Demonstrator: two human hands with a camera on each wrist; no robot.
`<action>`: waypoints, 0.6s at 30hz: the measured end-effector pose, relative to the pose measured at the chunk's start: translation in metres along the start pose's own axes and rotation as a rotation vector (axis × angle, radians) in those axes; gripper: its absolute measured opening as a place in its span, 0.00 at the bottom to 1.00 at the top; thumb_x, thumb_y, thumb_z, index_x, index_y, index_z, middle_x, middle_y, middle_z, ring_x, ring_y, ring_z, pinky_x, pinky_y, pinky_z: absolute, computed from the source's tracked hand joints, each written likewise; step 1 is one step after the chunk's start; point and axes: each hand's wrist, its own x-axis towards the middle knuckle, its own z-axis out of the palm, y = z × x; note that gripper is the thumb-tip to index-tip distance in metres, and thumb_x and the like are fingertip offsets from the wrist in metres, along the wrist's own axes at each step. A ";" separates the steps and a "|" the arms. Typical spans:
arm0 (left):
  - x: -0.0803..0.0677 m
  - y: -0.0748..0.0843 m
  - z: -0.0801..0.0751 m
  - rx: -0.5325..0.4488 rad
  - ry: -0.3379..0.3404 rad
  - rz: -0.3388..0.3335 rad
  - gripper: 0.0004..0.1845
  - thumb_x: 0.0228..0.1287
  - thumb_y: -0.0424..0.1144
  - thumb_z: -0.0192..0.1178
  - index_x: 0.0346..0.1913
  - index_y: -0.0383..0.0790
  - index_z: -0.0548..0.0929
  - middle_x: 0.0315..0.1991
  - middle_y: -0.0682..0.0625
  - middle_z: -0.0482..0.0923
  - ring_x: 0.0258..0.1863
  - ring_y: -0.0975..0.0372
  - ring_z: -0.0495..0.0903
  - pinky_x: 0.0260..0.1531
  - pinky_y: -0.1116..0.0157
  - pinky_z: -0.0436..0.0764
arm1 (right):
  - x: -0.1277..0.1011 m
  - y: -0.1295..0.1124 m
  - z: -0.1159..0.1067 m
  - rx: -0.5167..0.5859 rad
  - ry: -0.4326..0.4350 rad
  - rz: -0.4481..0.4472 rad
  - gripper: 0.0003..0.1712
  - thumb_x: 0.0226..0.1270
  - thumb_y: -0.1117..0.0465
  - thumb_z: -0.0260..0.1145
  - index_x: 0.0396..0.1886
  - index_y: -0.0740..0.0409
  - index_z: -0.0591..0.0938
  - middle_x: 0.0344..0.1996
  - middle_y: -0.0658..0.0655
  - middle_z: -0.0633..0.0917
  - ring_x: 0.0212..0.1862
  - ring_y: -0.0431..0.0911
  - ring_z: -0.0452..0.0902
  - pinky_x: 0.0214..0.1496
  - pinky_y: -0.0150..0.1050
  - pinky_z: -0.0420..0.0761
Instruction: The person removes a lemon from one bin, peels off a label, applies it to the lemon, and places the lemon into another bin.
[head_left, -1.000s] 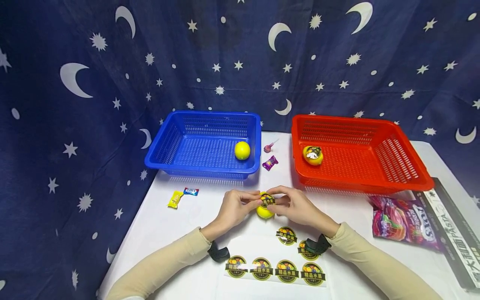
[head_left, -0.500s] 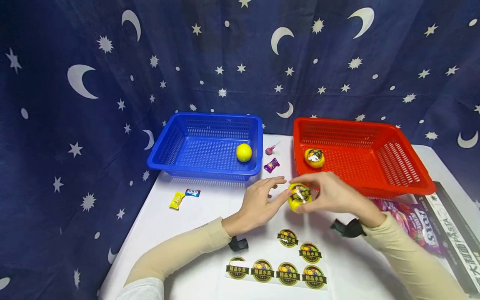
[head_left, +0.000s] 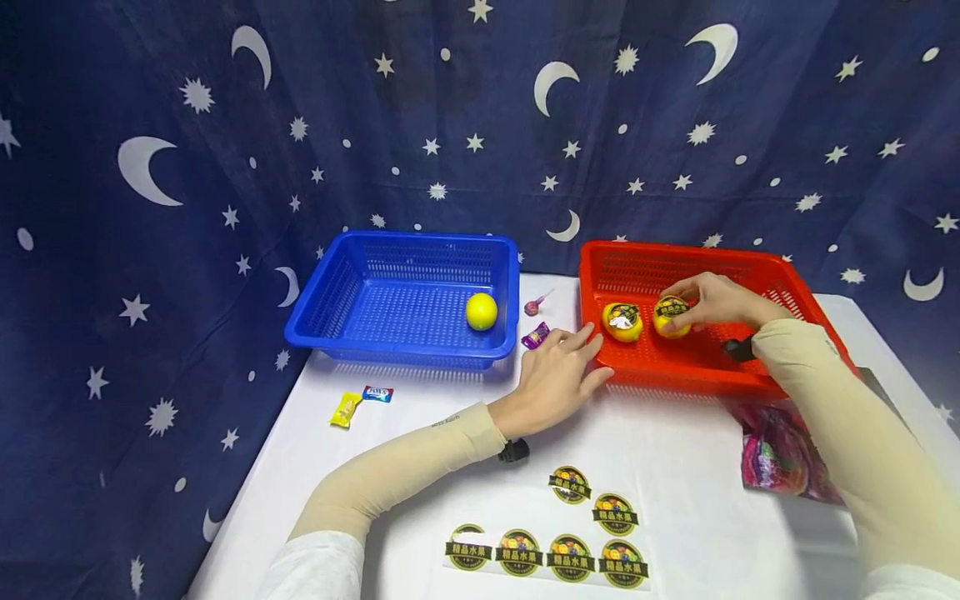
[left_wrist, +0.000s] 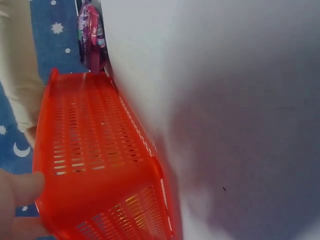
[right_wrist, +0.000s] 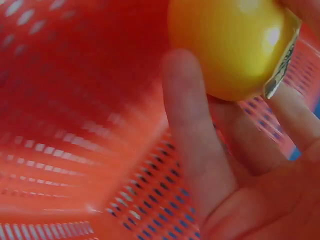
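Inside the red basket: the right hand [head_left: 712, 302] grips a labelled yellow fruit [head_left: 671, 316], fingers curled over its top, low over the mesh floor.
Second fruit: another labelled yellow fruit [head_left: 622, 321] lies in the red basket [head_left: 795, 292] just beside the held one, on its left.
Right wrist view: the fingers [right_wrist: 192, 130] wrap the yellow fruit [right_wrist: 227, 45], sticker edge showing at its side.
Left hand: the left hand [head_left: 555, 379] lies flat with straight fingers, fingertips touching the basket's near left corner, holding nothing.
Blue basket: the blue basket [head_left: 330, 292] holds 1 plain yellow fruit [head_left: 482, 311].
Stickers: a sheet of 6 round stickers [head_left: 551, 537] lies on the white table [head_left: 675, 467] near the person.
Sweets: wrapped candies [head_left: 360, 402] lie left of the hand.
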 end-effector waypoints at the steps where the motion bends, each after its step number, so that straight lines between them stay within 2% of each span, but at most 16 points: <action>1: -0.001 -0.001 0.000 0.003 0.005 -0.001 0.28 0.74 0.62 0.55 0.69 0.53 0.79 0.72 0.55 0.74 0.58 0.62 0.79 0.30 0.63 0.84 | 0.005 0.004 0.005 -0.021 -0.009 -0.004 0.45 0.53 0.49 0.83 0.65 0.69 0.78 0.48 0.65 0.87 0.38 0.46 0.82 0.36 0.37 0.85; 3: -0.002 -0.003 0.001 0.002 0.013 -0.001 0.28 0.73 0.62 0.55 0.69 0.54 0.79 0.72 0.56 0.74 0.58 0.62 0.79 0.29 0.62 0.84 | 0.012 0.009 0.013 -0.045 -0.024 0.001 0.46 0.52 0.48 0.83 0.65 0.69 0.78 0.49 0.67 0.87 0.40 0.50 0.83 0.36 0.39 0.85; 5: -0.003 -0.002 0.000 -0.005 0.018 -0.004 0.28 0.73 0.62 0.55 0.69 0.54 0.80 0.72 0.56 0.74 0.58 0.61 0.79 0.28 0.62 0.84 | 0.012 0.010 0.017 -0.083 -0.009 -0.007 0.46 0.50 0.47 0.84 0.63 0.69 0.79 0.51 0.71 0.86 0.45 0.54 0.83 0.40 0.40 0.84; 10: -0.002 -0.002 -0.002 -0.020 0.013 -0.019 0.28 0.73 0.62 0.57 0.68 0.54 0.80 0.71 0.56 0.75 0.58 0.61 0.80 0.29 0.61 0.84 | 0.012 0.009 0.019 -0.105 -0.006 -0.027 0.47 0.48 0.46 0.85 0.63 0.68 0.79 0.55 0.76 0.83 0.54 0.62 0.81 0.50 0.51 0.85; 14: 0.000 -0.004 -0.004 -0.066 -0.014 -0.014 0.29 0.72 0.61 0.59 0.69 0.52 0.80 0.72 0.55 0.75 0.59 0.60 0.79 0.31 0.60 0.85 | 0.005 0.002 0.014 -0.111 -0.024 -0.051 0.50 0.49 0.47 0.84 0.68 0.68 0.76 0.60 0.76 0.81 0.59 0.67 0.79 0.60 0.62 0.79; 18: 0.004 -0.013 -0.018 -0.093 -0.065 -0.002 0.32 0.70 0.62 0.60 0.72 0.52 0.76 0.75 0.53 0.71 0.64 0.59 0.76 0.39 0.57 0.87 | -0.009 -0.018 0.001 -0.119 0.036 -0.057 0.52 0.53 0.45 0.82 0.73 0.64 0.72 0.68 0.73 0.76 0.68 0.70 0.72 0.65 0.69 0.72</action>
